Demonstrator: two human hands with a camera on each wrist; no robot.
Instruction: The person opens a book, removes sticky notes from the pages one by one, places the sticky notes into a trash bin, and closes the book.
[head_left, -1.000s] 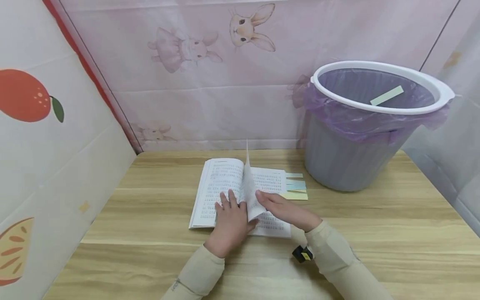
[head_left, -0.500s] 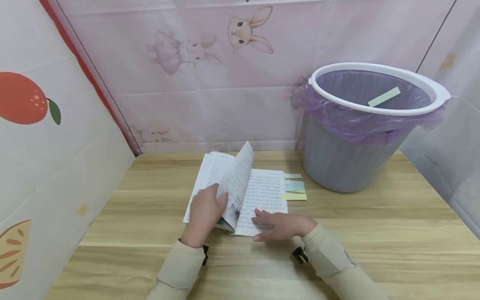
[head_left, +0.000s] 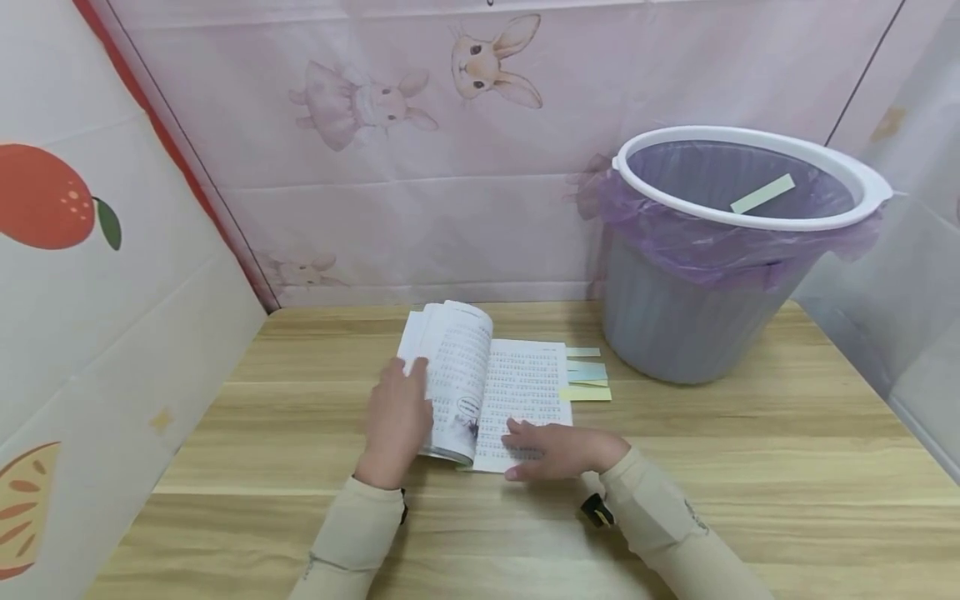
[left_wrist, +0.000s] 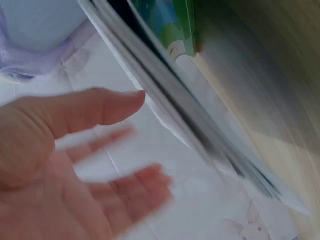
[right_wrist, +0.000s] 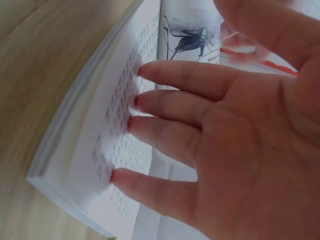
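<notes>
An open book lies on the wooden table in the head view, its left-hand pages curving up from the spine. Beside those pages is my left hand; in the left wrist view its fingers are spread and the thumb is at the page edges, though contact is hard to tell. My right hand rests its fingertips on the printed right page, its fingers straight in the right wrist view. Pale green, blue and yellow sticky tabs stick out past the right page's edge. An insect picture shows on the facing page.
A grey waste bin with a white rim and purple liner stands at the table's back right. A pale green strip shows inside it. Printed wall sheets border the table's back and left.
A leaf that stood upright at the spine has turned over to the left. My left hand moved left from the book's middle; my right hand let go of the leaf and settled lower on the right page.
</notes>
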